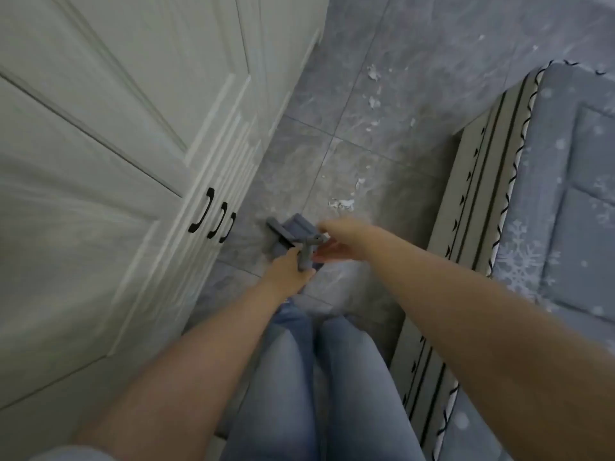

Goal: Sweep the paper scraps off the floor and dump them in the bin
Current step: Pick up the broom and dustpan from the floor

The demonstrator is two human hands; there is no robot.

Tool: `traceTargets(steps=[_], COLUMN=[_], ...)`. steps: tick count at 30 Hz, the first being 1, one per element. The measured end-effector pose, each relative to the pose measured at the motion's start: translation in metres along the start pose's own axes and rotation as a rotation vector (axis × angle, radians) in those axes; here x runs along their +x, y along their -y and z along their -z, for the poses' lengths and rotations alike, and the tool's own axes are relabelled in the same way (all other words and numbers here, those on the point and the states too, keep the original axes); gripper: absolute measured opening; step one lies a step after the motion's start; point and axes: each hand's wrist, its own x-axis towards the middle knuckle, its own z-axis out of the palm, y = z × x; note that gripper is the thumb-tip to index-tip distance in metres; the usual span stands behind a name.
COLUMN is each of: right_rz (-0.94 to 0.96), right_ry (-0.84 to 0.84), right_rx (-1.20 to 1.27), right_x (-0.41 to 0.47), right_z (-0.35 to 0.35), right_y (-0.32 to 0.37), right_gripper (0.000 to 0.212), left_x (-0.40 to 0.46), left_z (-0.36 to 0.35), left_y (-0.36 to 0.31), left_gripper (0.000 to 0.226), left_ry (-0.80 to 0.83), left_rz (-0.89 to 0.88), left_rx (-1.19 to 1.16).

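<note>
At frame centre, left hand (289,272) grips grey handle (305,257) of light, stiff dustpan (293,232); right hand (336,241) blurred, fingers loosely spread, holding nothing I can make out; paper scraps (342,203) v. light, flyaway.

No text, label, brand, number or sign can be read anywhere here.

White paper scraps (342,203) strewn on grey floor tiles (416,44) — grey dustpan (293,232) nearby
</note>
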Motion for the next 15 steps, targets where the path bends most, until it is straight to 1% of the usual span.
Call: traceTargets(steps=[4, 8, 10, 12, 15], right_rz=[-0.101, -0.245, -0.295, -0.32, -0.351], right_ry=[0.024, 0.151, 0.189, 0.206, 0.231], right_rx=[0.093, 0.157, 0.146, 0.171, 0.102], right_x=[0.017, 0.046, 0.056, 0.068, 0.077], right_z=[-0.005, -0.004, -0.003, -0.003, -0.001], right_y=[-0.004, -0.005, -0.005, -0.002, 0.002], right_gripper=[0.019, 0.021, 0.02, 0.016, 0.011], left_x=[0.009, 0.035, 0.045, 0.051, 0.048], left_z=[-0.01, -0.019, -0.022, -0.025, -0.031], left_y=[-0.002, -0.002, -0.004, -0.006, -0.01], left_gripper=[0.058, 0.059, 0.055, 0.045, 0.037], left_ry=[-0.044, -0.097, -0.08, -0.093, -0.237], left_rz=[0.035, 0.072, 0.116, 0.17, 0.209], left_rx=[-0.044, -0.086, -0.145, -0.279, -0.372])
